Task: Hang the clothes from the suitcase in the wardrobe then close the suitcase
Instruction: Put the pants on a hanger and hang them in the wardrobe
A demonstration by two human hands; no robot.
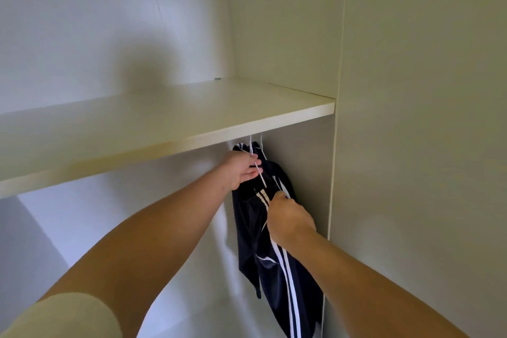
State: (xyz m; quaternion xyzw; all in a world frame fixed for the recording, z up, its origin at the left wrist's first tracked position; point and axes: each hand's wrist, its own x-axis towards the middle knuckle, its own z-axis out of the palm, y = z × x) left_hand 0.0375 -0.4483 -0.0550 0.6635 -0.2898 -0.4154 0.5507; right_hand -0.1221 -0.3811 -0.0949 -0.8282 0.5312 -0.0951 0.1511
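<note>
Cream board makes up the wardrobe (411,145) around me, and its shelf (164,123) hides the rail, so I cannot see whether the hooks are seated. Below the shelf's right end, hard by the side panel, hangs the navy garment (277,277) with white stripes, on a white hanger (259,173); a second hook rises just beside it. The suitcase is out of view.

My left hand (240,170) is up at the hanger's neck, fingers curled round wire and cloth together. My right hand (289,218), lower, is a tight fist pinching the striped fabric near the hanger's arm.

To do this well, I judge I should steady the neck with the left, smooth the cloth evenly with the right, then check by feel that the hook sits firmly before letting go.
</note>
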